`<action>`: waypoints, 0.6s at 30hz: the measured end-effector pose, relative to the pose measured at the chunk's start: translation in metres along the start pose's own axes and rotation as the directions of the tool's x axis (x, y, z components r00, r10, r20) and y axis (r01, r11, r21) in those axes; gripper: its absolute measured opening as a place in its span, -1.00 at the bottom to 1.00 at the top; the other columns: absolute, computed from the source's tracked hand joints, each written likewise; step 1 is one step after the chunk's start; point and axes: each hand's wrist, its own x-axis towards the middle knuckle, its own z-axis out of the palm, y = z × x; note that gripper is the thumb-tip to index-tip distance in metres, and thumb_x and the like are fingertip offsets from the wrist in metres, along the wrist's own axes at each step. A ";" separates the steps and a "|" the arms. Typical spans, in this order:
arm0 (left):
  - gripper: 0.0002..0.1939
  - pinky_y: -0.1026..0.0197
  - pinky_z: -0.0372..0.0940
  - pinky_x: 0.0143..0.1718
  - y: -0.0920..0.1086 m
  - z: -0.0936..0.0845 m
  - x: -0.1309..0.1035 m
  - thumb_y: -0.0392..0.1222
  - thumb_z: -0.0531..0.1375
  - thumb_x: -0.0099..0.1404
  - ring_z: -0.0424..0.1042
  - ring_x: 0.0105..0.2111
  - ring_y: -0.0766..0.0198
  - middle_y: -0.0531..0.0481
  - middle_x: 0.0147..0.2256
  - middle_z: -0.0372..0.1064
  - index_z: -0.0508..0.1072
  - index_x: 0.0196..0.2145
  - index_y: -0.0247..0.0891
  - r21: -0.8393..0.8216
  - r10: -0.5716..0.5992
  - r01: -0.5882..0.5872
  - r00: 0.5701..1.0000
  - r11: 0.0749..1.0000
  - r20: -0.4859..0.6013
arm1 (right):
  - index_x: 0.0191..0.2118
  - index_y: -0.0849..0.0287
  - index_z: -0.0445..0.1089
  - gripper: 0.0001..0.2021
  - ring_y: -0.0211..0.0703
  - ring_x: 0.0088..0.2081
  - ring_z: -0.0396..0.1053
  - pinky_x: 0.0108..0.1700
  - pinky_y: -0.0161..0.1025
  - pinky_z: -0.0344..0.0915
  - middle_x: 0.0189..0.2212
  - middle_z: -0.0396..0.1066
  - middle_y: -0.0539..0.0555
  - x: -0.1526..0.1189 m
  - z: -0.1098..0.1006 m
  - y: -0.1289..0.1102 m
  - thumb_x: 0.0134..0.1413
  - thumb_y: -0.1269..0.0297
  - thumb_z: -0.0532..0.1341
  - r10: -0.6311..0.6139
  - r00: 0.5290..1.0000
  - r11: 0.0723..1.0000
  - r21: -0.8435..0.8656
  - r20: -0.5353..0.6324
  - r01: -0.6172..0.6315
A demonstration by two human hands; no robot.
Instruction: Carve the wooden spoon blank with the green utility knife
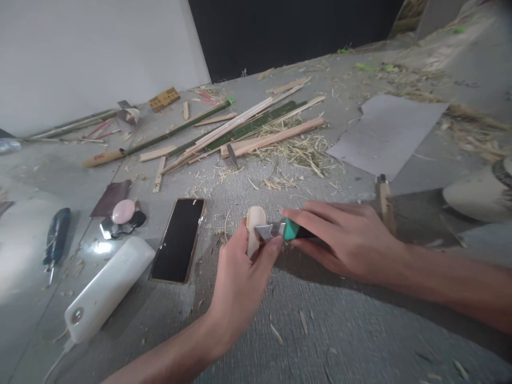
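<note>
Our right hand (340,234) is wrapped round the knife (291,229), its fingers drawn together along the dark handle, close behind the green collar; so forward a grip presumably gives us fine control over the short metal blade (270,230). Our left hand (244,280) pinches the pale wooden piece (256,218) between thumb and fingers, holding it up off the floor just in front of us, with its rounded end standing free. The blade meets the side of the wood, and our left thumb lies right at the blade's lower side, perhaps to guide or brace it; we cannot tell whether it presses.

Beyond our left hand, the phone (178,240) lies flat, and next to it the white device (110,290) trails a cable, probably set aside to leave the floor before us free for both hands. The screwdriver (57,237) sits farther left. Ahead, strips of wood (256,120) are heaped lengthwise over green bamboo, seemingly kept within reach, with curled shavings (296,146) scattered beside them. A sheet of paper (392,133) lies beyond our right hand, apart from the heap.
</note>
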 end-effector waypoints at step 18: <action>-0.53 0.25 -0.09 -0.66 0.010 0.002 0.003 0.03 0.33 0.33 0.07 -0.67 0.38 0.18 -0.70 0.10 0.20 -0.57 -0.17 -0.057 -0.122 0.121 0.992 0.991 -0.015 | 0.06 0.22 0.39 -0.73 -0.12 -0.38 0.51 -0.40 -0.21 0.27 -0.23 0.58 0.16 0.000 -0.005 -0.003 0.38 0.19 0.16 -0.004 0.997 0.997 -0.078 -0.077 -0.002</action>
